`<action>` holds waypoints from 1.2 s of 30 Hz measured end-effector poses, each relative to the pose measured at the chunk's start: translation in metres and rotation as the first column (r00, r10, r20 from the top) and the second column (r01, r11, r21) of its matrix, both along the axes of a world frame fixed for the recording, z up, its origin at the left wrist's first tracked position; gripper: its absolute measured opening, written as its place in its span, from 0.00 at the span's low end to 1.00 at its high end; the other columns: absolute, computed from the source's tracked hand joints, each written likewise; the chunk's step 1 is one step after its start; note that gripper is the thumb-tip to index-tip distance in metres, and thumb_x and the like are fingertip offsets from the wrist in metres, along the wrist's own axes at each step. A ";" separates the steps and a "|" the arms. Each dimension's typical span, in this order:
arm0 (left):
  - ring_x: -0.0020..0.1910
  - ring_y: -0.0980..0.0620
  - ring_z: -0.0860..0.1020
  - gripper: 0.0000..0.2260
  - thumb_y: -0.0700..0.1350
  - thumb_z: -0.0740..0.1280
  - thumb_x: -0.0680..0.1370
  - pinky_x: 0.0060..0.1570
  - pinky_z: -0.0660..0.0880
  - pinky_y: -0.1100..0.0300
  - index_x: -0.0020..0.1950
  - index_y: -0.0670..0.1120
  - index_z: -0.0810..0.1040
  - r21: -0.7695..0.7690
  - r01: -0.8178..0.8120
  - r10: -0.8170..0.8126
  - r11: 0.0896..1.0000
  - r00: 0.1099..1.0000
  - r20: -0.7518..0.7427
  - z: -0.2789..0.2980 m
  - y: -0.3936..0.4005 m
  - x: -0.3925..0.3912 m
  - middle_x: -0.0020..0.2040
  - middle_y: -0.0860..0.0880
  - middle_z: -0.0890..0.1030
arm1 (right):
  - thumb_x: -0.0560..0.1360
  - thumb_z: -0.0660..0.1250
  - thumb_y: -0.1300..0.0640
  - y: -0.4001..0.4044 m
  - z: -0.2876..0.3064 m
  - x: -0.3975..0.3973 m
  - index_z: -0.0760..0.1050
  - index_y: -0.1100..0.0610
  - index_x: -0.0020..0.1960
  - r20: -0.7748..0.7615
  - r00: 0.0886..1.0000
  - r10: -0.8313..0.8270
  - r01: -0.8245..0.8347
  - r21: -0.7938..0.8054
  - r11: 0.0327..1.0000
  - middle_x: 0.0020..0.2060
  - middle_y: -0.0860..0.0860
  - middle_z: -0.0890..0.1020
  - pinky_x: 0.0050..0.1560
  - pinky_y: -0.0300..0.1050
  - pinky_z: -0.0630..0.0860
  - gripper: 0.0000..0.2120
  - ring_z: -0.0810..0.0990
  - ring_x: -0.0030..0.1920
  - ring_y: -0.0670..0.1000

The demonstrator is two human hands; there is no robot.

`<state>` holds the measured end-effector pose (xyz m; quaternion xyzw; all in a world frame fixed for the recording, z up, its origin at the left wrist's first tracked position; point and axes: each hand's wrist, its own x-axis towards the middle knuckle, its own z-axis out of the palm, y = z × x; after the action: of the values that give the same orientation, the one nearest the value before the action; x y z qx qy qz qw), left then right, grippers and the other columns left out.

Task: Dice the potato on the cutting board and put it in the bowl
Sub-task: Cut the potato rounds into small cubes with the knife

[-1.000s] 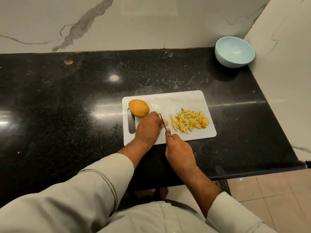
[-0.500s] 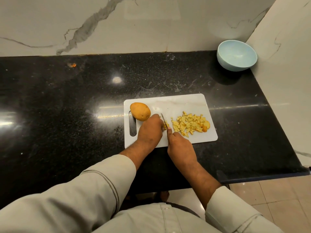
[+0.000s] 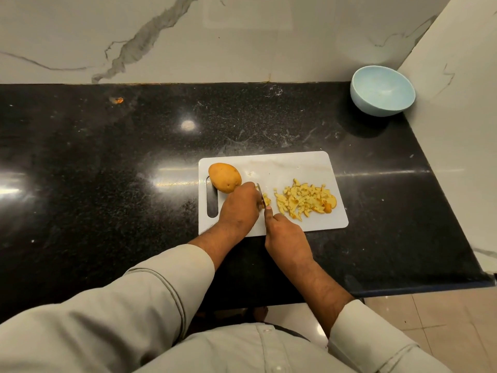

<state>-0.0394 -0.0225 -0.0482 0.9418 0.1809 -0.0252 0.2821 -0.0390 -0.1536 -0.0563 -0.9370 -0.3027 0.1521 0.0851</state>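
A white cutting board (image 3: 290, 165) lies on the black counter. A whole potato (image 3: 224, 177) sits at the board's left end beside the handle slot. A heap of diced potato (image 3: 305, 199) covers the board's right part. My left hand (image 3: 238, 208) curls over a small potato piece (image 3: 266, 200), most of it hidden under the fingers. My right hand (image 3: 286, 235) grips a knife (image 3: 260, 192) whose blade stands against the left fingers, forefinger along its back. A pale blue bowl (image 3: 382, 90) sits empty at the far right corner.
The black counter (image 3: 107, 170) ends at marble walls behind and on the right. Its front edge runs close below the board, with tiled floor (image 3: 443, 319) beyond on the right. A small orange scrap (image 3: 117, 100) lies far left.
The knife blade has shifted slightly left against my left fingers, and small cut bits lie right of it. Both hands stay in place on the board; the camera view shifted a little.
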 end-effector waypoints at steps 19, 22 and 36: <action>0.46 0.50 0.77 0.07 0.43 0.72 0.75 0.44 0.71 0.62 0.51 0.43 0.84 -0.218 -0.150 0.177 0.964 0.978 0.109 -0.013 0.002 -0.010 0.43 0.52 0.75 | 0.81 0.55 0.58 -0.042 0.011 -0.028 0.52 0.55 0.78 0.026 0.999 0.023 -0.022 -0.037 0.999 0.55 0.51 0.76 0.42 0.41 0.73 0.27 0.75 0.44 0.48; 0.46 0.53 0.77 0.10 0.44 0.74 0.73 0.47 0.72 0.63 0.53 0.43 0.84 -0.278 -0.180 0.220 0.944 0.968 0.121 -0.014 0.003 -0.013 0.44 0.52 0.77 | 0.81 0.55 0.58 -0.034 0.014 -0.027 0.55 0.56 0.78 0.060 0.998 -0.017 0.016 0.018 1.000 0.51 0.52 0.76 0.38 0.42 0.73 0.26 0.76 0.41 0.49; 0.46 0.50 0.76 0.04 0.40 0.71 0.74 0.46 0.73 0.57 0.46 0.40 0.83 -0.193 -0.150 0.170 0.970 0.981 0.095 -0.009 0.002 -0.011 0.47 0.47 0.78 | 0.80 0.55 0.60 0.003 0.003 -0.023 0.56 0.59 0.77 0.060 0.996 -0.073 0.070 0.045 0.996 0.53 0.55 0.76 0.37 0.44 0.65 0.26 0.78 0.46 0.56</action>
<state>-0.0502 -0.0206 -0.0571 0.8938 0.2372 0.0335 0.3792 -0.0617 -0.1505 -0.0533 -0.9494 -0.2746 0.1134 0.1014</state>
